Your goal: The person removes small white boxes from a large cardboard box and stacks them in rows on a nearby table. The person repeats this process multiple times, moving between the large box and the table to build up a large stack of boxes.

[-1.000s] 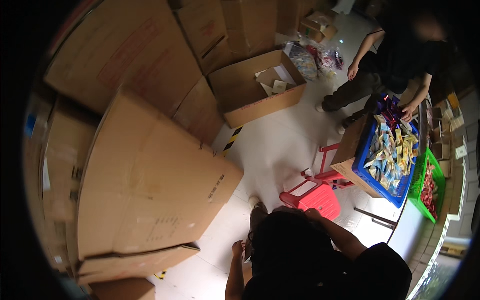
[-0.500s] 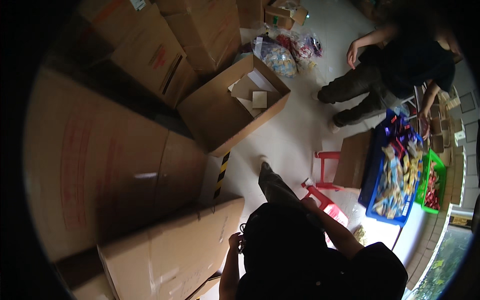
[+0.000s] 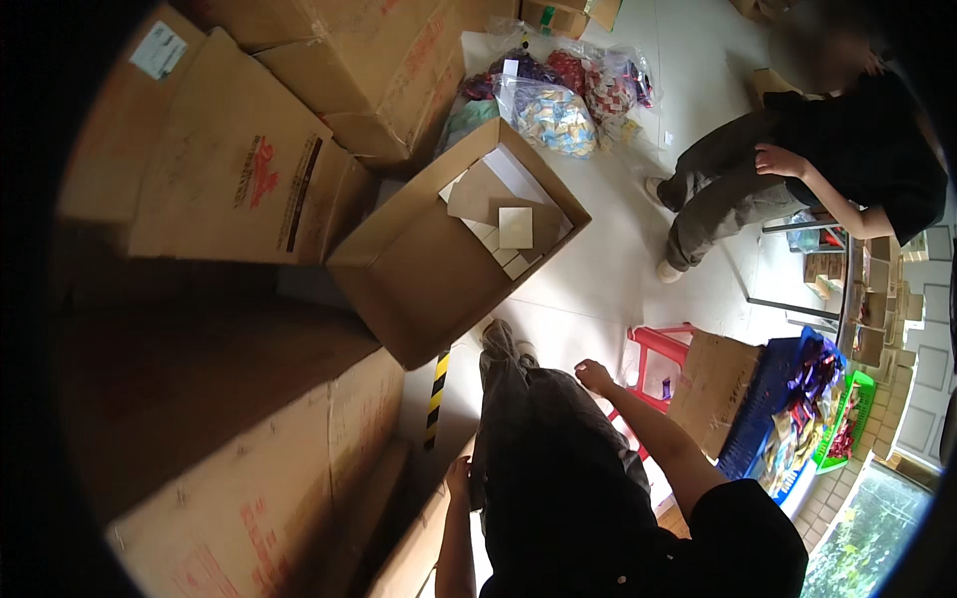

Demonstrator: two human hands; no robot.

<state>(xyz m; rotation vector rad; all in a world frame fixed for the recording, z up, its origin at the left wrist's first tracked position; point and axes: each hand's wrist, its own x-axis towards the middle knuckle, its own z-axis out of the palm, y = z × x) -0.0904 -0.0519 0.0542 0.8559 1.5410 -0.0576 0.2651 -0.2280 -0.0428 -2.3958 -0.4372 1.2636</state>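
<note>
My left hand (image 3: 459, 478) hangs beside my left thigh, next to the stacked cartons; its fingers are mostly hidden against my trousers. In front of my right hip is my right hand (image 3: 595, 379), with loosely bent fingers and nothing visible in it. The nearest thing to it is a red plastic stool (image 3: 660, 345). Ahead of my feet an open cardboard box (image 3: 419, 284) sits on the floor, apart from both hands. Inside it lie a cardboard flap and several small cream boxes (image 3: 515, 227).
Large cartons (image 3: 229, 164) line the left side. Clear bags of wrapped packets (image 3: 553, 120) lie beyond the open box. At right are a blue basket (image 3: 743, 424) and a green basket (image 3: 862, 384) of packets. Another person (image 3: 738, 149) stands far right. Striped tape (image 3: 436, 399) marks the floor.
My view has shifted forward, and the open box now appears nearer my feet. My right hand has swung forward from beside the stool. The other person has drawn an arm back from the baskets.
</note>
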